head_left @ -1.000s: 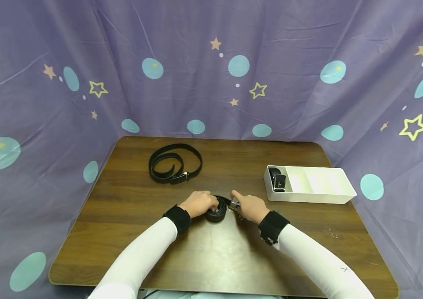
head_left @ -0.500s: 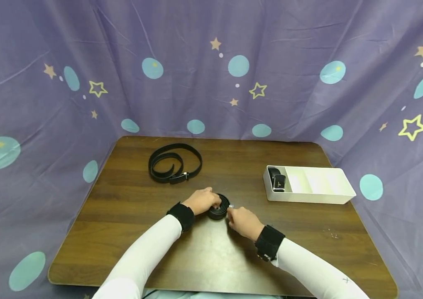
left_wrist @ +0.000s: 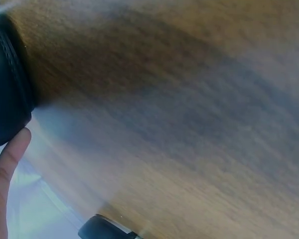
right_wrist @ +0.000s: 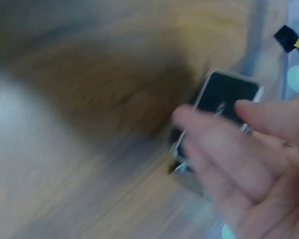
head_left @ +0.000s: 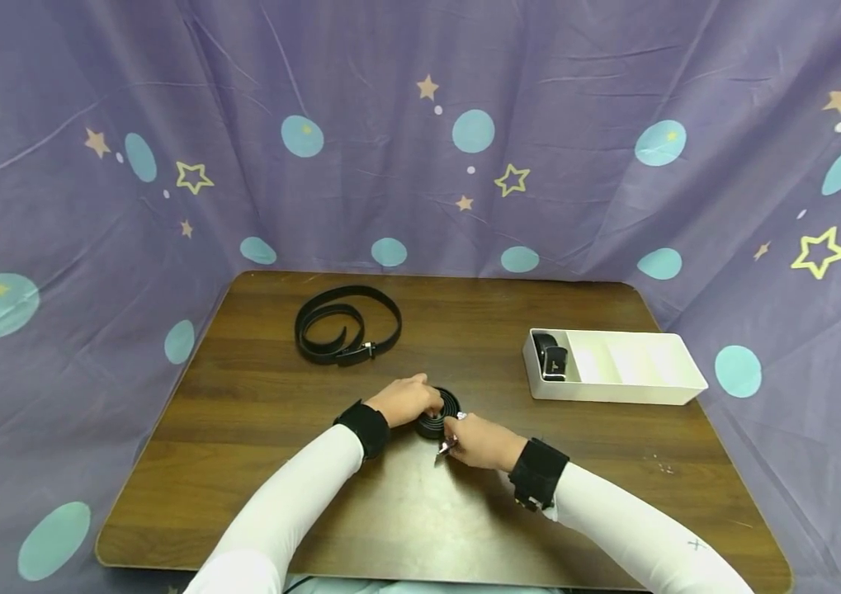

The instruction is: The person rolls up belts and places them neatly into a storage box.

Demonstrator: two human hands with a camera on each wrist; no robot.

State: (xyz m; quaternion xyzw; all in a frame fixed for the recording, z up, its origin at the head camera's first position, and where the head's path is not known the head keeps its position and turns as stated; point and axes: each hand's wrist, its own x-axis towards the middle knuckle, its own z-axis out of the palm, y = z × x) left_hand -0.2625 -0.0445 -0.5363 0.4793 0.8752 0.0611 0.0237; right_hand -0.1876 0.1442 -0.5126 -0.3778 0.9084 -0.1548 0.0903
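A black belt [head_left: 432, 430] is rolled into a tight coil near the middle of the table. My left hand [head_left: 403, 401] holds the coil from its left, fingertips at its centre. In the left wrist view, fingers [left_wrist: 16, 149] touch the lower edge of the coil [left_wrist: 7, 89]. Against the coil's right side, my right hand [head_left: 487, 442] grips the buckle end. The right wrist view shows the buckle [right_wrist: 231, 92], a dark plate with a silvery rim, between the thumb and blurred fingers [right_wrist: 214, 139] that partly cover it.
A second black belt [head_left: 351, 290] lies loosely looped at the back left. On the right stands a white compartmented box [head_left: 606, 393], with a rolled black belt [head_left: 555, 361] in its leftmost compartment. A purple curtain [head_left: 390, 190] hangs behind the table [head_left: 264, 495].
My right hand has moved left and slightly down, bringing the buckle end against the coil. The short straight stretch of belt between the hands is gone. My left hand has shifted slightly right.
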